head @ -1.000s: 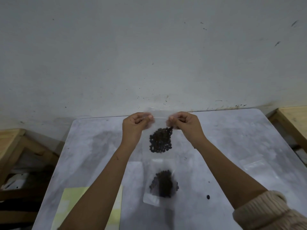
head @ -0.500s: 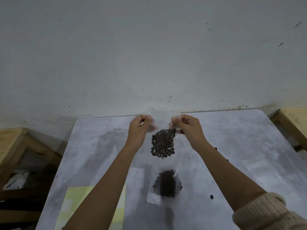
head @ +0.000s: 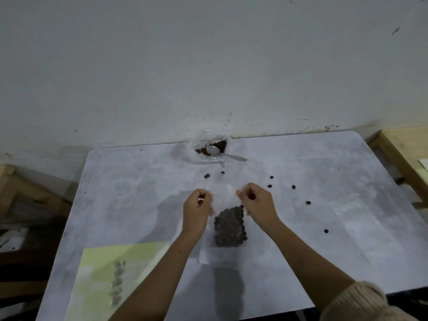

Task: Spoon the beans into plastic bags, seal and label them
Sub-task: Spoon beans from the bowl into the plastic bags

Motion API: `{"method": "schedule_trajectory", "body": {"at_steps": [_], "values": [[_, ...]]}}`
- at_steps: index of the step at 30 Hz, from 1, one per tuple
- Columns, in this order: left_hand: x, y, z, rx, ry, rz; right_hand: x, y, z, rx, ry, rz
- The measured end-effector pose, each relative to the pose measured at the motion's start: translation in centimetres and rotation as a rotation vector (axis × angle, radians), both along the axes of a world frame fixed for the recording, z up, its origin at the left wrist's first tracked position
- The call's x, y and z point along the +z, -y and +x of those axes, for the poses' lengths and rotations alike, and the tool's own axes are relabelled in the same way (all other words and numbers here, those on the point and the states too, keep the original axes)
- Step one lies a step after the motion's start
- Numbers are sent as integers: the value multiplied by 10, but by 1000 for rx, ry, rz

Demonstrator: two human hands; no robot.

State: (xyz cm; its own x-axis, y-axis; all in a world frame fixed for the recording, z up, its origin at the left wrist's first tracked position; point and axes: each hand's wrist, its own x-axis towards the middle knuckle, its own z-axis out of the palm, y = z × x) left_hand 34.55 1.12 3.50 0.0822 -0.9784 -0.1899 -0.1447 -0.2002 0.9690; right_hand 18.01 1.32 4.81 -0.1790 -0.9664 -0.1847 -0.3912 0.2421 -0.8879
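Beans (head: 229, 228) are sagging in the limp bag (head: 223, 198) my left grip (head: 195, 212) and right grip (head: 259, 207) are pinching at its top.

The mottled grey table (head: 139, 181) carries an open plastic bag (head: 201, 140) of beans with a metal spoon (head: 214, 150) in it at the far edge, loose beans (head: 308, 202) scattered right of centre, empty clear bags (head: 347, 206) at the right and a pale yellow sheet (head: 104, 269) near left.

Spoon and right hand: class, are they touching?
Apart. In the head view the spoon lies far across the table from the right hand, with tabletop between.
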Motion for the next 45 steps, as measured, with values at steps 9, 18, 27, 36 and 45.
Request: {"method": "schedule_trajectory", "body": {"at_steps": [9, 18, 27, 36, 45], "values": [[-43, -39, -14, 80, 233, -93, -33, -21, 15, -83, -147, -1], [-38, -52, -16, 191, 98, 70, -29, 9, 31, -103, 7, -33], [-33, -54, -21, 240, 61, 139, -36, 7, 32, 110, -67, -20], [-28, -56, -32, 249, 49, 169, -38, -20, 21, 130, -173, -65], [-13, -53, -44, 320, 228, 160, -33, -10, 7, 281, -185, -40]]}}
